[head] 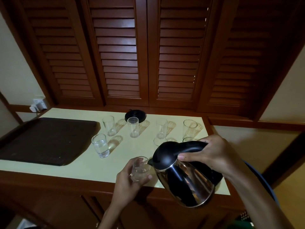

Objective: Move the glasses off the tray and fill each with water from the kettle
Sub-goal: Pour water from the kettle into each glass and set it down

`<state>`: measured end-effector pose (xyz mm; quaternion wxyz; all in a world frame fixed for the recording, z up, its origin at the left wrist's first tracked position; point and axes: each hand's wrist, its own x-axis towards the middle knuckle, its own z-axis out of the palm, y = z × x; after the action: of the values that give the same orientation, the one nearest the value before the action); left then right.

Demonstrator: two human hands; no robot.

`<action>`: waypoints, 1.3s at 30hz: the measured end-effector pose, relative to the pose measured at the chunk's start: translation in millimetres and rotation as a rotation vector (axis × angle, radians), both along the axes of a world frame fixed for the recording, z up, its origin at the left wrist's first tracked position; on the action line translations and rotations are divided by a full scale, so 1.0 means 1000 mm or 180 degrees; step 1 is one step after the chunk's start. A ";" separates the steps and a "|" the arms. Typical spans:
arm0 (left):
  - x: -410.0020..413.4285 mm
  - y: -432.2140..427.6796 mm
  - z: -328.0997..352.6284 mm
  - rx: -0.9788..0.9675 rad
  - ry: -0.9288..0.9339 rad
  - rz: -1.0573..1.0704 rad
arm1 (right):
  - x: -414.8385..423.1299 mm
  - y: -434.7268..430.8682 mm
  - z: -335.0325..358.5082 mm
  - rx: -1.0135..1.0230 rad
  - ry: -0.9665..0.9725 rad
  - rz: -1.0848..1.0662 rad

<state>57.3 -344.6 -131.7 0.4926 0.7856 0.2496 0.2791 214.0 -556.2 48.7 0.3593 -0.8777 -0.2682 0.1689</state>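
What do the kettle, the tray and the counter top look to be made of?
Kettle: polished metal body, mirror reflections; lid and handle matte black, probably plastic.
Tray: dark, matte, lightly textured; plastic or wood, unclear.
Counter top: smooth pale yellow surface, possibly laminate, wood-edged.

Domestic or guest room, dark louvred wooden shutters (148,52) across upper frame, pale worktop (92,164), wall socket (38,104) at left, kettle base (135,115)

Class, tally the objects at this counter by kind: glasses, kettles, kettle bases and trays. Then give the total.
Glasses: 8
Kettle: 1
Kettle base: 1
Tray: 1
Total: 11
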 end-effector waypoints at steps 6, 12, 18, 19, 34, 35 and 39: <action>-0.001 -0.003 -0.001 -0.0024 0.0011 -0.0036 | 0.000 -0.001 0.003 -0.0006 0.0090 -0.0038; -0.002 -0.002 -0.003 -0.0024 0.0022 -0.0021 | -0.010 -0.002 0.010 -0.0035 0.0139 -0.0022; -0.004 -0.001 -0.005 -0.0046 0.0006 -0.0049 | -0.011 -0.004 0.009 0.0044 0.0285 0.0035; -0.005 -0.001 -0.006 -0.0039 0.0004 -0.0050 | -0.011 -0.003 0.009 0.0044 0.0296 0.0057; -0.002 -0.001 -0.003 -0.0270 -0.0068 -0.0070 | -0.019 -0.011 -0.007 0.0388 0.0101 -0.0312; 0.000 -0.001 -0.003 -0.0305 -0.0086 -0.0064 | -0.020 -0.012 -0.009 0.0468 0.0163 -0.0330; 0.008 0.003 -0.004 -0.0428 -0.0146 -0.0026 | -0.020 -0.018 -0.021 0.0743 0.0576 -0.0377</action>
<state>65.2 -341.5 -135.7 0.5511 0.7451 0.2531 0.2776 193.8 -574.5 28.1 0.4909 -0.8255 -0.2003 0.1936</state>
